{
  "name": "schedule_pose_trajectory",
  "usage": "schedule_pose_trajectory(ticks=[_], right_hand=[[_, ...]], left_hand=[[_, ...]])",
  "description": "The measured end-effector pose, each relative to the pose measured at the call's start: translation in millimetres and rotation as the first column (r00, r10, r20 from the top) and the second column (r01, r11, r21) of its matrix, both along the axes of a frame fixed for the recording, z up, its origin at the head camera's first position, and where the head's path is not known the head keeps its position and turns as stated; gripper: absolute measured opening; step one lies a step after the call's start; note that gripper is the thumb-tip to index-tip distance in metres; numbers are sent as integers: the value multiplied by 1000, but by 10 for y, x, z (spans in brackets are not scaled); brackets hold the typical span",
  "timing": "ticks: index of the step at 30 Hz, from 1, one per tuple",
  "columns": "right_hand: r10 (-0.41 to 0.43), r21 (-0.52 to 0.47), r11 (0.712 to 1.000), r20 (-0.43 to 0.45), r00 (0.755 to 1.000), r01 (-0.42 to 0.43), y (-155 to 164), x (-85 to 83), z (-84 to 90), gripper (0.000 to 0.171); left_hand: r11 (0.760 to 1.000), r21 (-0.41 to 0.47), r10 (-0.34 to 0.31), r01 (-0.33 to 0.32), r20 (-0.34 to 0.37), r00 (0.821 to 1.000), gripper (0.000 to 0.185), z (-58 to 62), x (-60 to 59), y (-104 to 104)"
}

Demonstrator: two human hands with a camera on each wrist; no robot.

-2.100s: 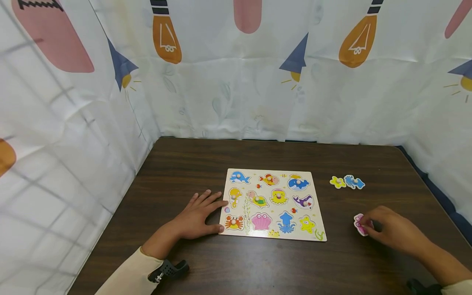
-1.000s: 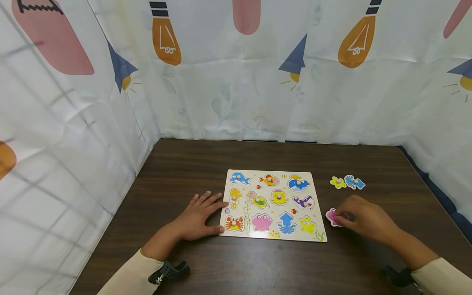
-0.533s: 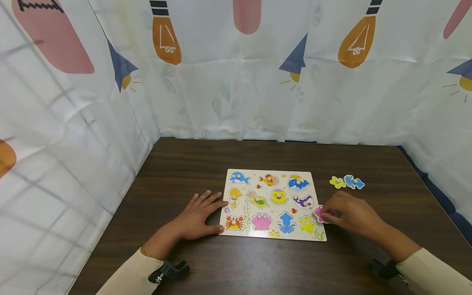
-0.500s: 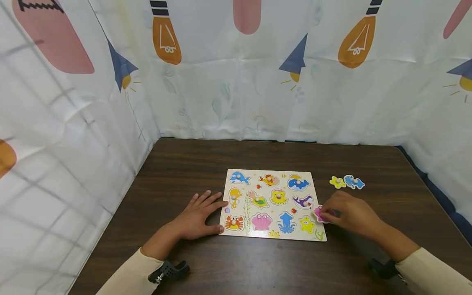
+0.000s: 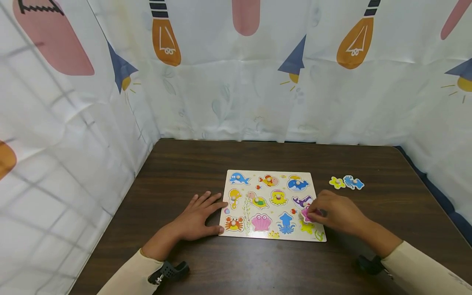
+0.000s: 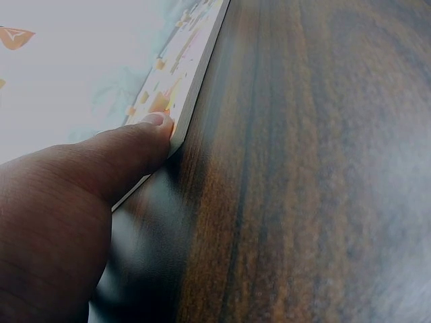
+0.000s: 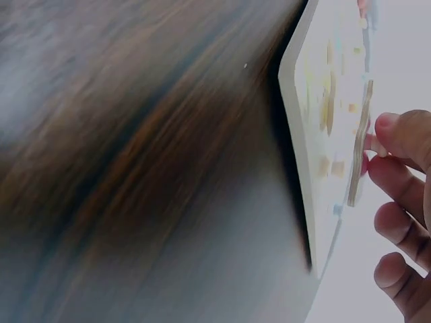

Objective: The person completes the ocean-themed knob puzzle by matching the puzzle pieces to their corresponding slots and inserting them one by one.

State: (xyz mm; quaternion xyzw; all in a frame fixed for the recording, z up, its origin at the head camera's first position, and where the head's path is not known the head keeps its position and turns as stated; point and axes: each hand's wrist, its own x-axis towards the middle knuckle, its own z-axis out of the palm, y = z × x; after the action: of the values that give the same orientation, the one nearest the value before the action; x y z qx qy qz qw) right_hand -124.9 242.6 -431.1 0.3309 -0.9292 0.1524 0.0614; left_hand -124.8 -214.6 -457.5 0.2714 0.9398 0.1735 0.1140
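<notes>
A cream wooden puzzle board (image 5: 273, 210) with colourful sea animals lies on the table. My left hand (image 5: 197, 219) is spread flat at its left edge, thumb and index finger touching the board; in the left wrist view the thumb (image 6: 128, 149) presses on the board's corner. My right hand (image 5: 337, 211) pinches a pink puzzle piece (image 5: 305, 214) over the board's right part, covering some of the yellow starfish and purple whale spots. Seen from the right wrist, thumb and index finger grip the knob of that piece (image 7: 360, 151), which is held on edge above the board.
Right of the board, a yellow starfish piece (image 5: 337, 182) and a blue piece (image 5: 353, 182) lie side by side on the dark wooden table (image 5: 191, 164). A printed white curtain (image 5: 236, 102) hangs behind and at the sides.
My right hand has carried the pink puzzle piece leftward from the table at the right to over the board's right part. The left hand stays in place.
</notes>
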Motion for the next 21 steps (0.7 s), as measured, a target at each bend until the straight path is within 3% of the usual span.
schedule_pose_trajectory(ticks=[21], right_hand=[[91, -5, 996, 42, 995, -91, -386, -61, 20, 12]], left_hand=[[1000, 8, -2, 2, -2, 1000, 77, 2, 6, -8]])
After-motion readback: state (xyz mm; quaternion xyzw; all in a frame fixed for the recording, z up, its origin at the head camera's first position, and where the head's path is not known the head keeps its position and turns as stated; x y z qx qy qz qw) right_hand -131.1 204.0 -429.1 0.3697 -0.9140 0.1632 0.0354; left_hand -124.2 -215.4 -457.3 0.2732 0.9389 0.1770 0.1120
